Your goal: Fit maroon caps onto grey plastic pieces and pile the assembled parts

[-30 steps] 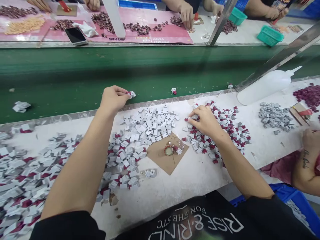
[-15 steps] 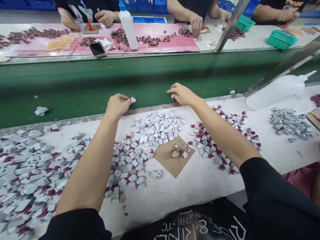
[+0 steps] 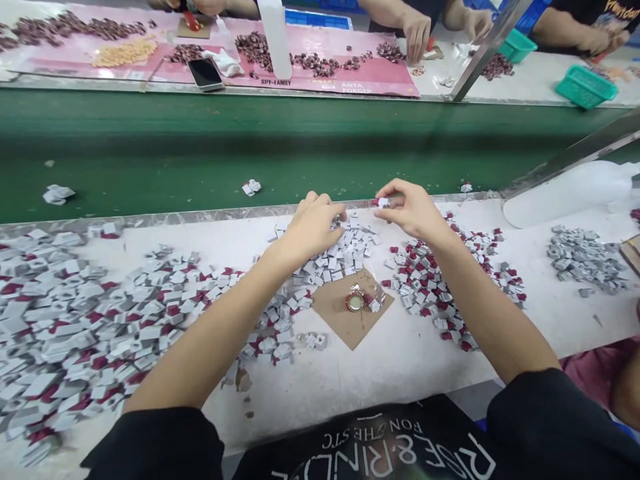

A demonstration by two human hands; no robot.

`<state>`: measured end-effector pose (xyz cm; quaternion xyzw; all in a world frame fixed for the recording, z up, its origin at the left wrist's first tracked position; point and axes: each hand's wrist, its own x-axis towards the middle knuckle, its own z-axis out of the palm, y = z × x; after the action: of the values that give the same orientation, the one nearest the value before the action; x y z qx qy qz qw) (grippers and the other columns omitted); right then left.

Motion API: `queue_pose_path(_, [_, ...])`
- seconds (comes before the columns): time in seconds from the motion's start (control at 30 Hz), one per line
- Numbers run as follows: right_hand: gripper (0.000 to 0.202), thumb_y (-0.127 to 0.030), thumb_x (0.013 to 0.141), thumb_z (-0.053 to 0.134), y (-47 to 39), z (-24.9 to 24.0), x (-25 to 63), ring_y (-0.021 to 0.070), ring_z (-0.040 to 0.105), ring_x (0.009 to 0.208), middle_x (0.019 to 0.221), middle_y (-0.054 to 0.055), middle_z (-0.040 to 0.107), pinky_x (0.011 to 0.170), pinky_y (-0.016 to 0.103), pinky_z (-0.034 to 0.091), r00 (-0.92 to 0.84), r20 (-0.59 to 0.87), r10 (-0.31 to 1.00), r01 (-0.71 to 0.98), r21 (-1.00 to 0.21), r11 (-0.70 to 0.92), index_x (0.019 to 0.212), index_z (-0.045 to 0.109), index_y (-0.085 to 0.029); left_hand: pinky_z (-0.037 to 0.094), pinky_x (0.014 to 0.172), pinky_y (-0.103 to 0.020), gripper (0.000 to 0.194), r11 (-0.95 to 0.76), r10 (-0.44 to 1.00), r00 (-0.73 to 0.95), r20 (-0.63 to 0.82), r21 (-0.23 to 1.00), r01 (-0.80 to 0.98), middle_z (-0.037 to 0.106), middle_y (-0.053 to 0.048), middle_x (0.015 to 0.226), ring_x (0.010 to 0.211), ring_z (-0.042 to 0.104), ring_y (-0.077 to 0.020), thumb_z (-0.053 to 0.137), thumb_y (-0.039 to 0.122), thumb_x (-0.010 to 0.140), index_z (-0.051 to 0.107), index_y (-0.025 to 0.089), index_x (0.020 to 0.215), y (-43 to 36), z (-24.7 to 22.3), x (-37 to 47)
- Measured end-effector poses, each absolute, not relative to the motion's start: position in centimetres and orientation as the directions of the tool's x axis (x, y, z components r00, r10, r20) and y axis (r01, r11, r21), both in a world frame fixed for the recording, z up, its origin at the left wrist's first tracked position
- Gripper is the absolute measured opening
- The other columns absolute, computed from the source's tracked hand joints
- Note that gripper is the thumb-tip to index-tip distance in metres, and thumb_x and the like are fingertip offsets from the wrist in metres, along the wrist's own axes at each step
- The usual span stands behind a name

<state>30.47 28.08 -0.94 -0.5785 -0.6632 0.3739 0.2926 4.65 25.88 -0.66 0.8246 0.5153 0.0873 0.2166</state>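
Note:
My left hand [image 3: 317, 223] is over the back of a pile of small white-grey blocks [image 3: 345, 257], its thumb and fingers apart and nothing visible between them. My right hand [image 3: 413, 210] pinches a small white and dark-red piece [image 3: 383, 203] just above the table's far edge. A similar white piece [image 3: 251, 187] lies on the green belt [image 3: 200, 153], beyond my left hand. In front of me, a brown cardboard square [image 3: 345, 327] carries a small round dish with a beaded rim [image 3: 355, 301] and a white and red piece beside it.
White and dark-red pieces [image 3: 90, 333] cover the table's left side, with another heap [image 3: 425, 280] at right. Beyond are grey pieces [image 3: 585, 257] and a lying white bottle [image 3: 565, 193]. A metal post [image 3: 485, 60] rises across the belt, where co-workers' hands [image 3: 417, 33] work.
My left hand has let go of its piece on the belt and moved right, over the white-grey pile. My right hand has drawn back from the belt, holding a piece. The view has shifted slightly.

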Motion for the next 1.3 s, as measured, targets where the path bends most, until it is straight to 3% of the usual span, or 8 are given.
queue_pose_path(0.27, [0.037, -0.042, 0.091, 0.096, 15.5, 0.4, 31.8, 0.0238, 0.083, 0.084, 0.094, 0.005, 0.089, 0.085, 0.043, 0.07, -0.215, -0.352, 0.911, 0.16, -0.933, -0.323, 0.123, 0.091, -0.026, 0.052, 0.117, -0.06, 0.025, -0.445, 0.873, 0.479, -0.094, 0.251, 0.86, 0.072, -0.022, 0.132, 0.141, 0.059, -0.0481, 0.061, 0.014, 0.105, 0.082, 0.011, 0.12, 26.2, -0.6, 6.9])
queue_pose_path(0.33, [0.035, -0.042, 0.092, 0.097, 13.6, 0.6, 31.4, 0.0251, 0.087, 0.091, 0.102, 0.005, 0.091, 0.091, 0.044, 0.072, -0.211, -0.336, 0.918, 0.097, -0.942, -0.323, 0.123, 0.092, -0.029, 0.053, 0.115, -0.058, 0.025, -0.443, 0.878, 0.476, -0.051, 0.292, 0.848, 0.073, -0.022, 0.134, 0.14, 0.061, -0.0459, 0.06, 0.012, 0.105, 0.08, 0.012, 0.12, 25.9, -0.7, 6.9])
queue_pose_path(0.43, [0.032, -0.04, 0.09, 0.099, 11.2, 0.6, 31.0, 0.0279, 0.089, 0.103, 0.112, 0.005, 0.093, 0.096, 0.045, 0.075, -0.208, -0.307, 0.929, 0.065, -0.952, -0.3, 0.121, 0.094, -0.033, 0.058, 0.105, -0.051, 0.023, -0.364, 0.903, 0.429, -0.012, 0.507, 0.781, 0.078, -0.017, 0.126, 0.122, 0.071, -0.0367, 0.063, 0.012, 0.104, 0.076, 0.016, 0.123, 24.8, -0.3, 6.5])
queue_pose_path(0.53, [0.026, -0.041, 0.093, 0.098, 9.2, -0.1, 30.5, 0.0291, 0.089, 0.107, 0.118, 0.006, 0.093, 0.097, 0.046, 0.076, -0.196, -0.29, 0.937, 0.064, -0.957, -0.283, 0.118, 0.095, -0.034, 0.061, 0.083, -0.042, 0.018, -0.138, 0.942, 0.322, -0.097, 0.761, 0.634, 0.08, -0.011, 0.108, 0.094, 0.076, -0.0283, 0.076, 0.016, 0.097, 0.075, 0.021, 0.115, 23.3, 0.7, 5.7])
queue_pose_path(0.63, [0.024, -0.038, 0.098, 0.093, 7.9, -1.2, 29.8, 0.0267, 0.088, 0.104, 0.12, 0.006, 0.09, 0.094, 0.045, 0.076, -0.132, -0.222, 0.966, 0.119, -0.971, -0.207, 0.121, 0.094, -0.036, 0.06, 0.073, -0.038, 0.021, 0.103, 0.944, 0.222, -0.243, 0.858, 0.503, 0.076, -0.007, 0.087, 0.079, 0.075, -0.025, 0.087, 0.02, 0.09, 0.076, 0.022, 0.107, 21.8, 1.9, 5.0])
queue_pose_path(0.77, [0.025, -0.028, 0.102, 0.086, 7.3, -2.3, 28.7, 0.0238, 0.082, 0.102, 0.117, 0.007, 0.084, 0.082, 0.038, 0.075, -0.117, -0.081, 0.99, 0.259, -0.965, -0.048, 0.123, 0.093, -0.037, 0.067, 0.084, -0.041, 0.026, 0.211, 0.944, 0.154, -0.292, 0.892, 0.399, 0.08, -0.008, 0.089, 0.084, 0.08, -0.0261, 0.09, 0.021, 0.085, 0.082, 0.02, 0.111, 20.4, 2.9, 4.4])
queue_pose_path(0.97, [0.027, -0.022, 0.104, 0.081, 6.9, -2.5, 28.2, 0.0227, 0.081, 0.101, 0.118, 0.005, 0.084, 0.082, 0.038, 0.074, -0.11, -0.049, 0.993, 0.317, -0.948, -0.011, 0.124, 0.092, -0.036, 0.07, 0.1, -0.043, 0.015, 0.265, 0.889, 0.29, -0.354, 0.916, 0.302, 0.087, -0.009, 0.1, 0.102, 0.085, -0.0283, 0.08, 0.029, 0.094, 0.09, 0.025, 0.105, 18.5, 3.7, 3.5])
queue_pose_path(1.3, [0.021, -0.02, 0.103, 0.081, 6.7, -2.4, 27.9, 0.0223, 0.079, 0.089, 0.107, 0.006, 0.086, 0.077, 0.039, 0.069, -0.096, -0.011, 0.995, 0.391, -0.92, 0.027, 0.118, 0.092, -0.029, 0.072, 0.09, -0.041, 0.025, 0.275, 0.913, 0.225, -0.34, 0.921, 0.276, 0.085, -0.007, 0.095, 0.096, 0.084, -0.0277, 0.094, 0.035, 0.084, 0.084, 0.026, 0.106, 17.3, 2.5, 3.3])
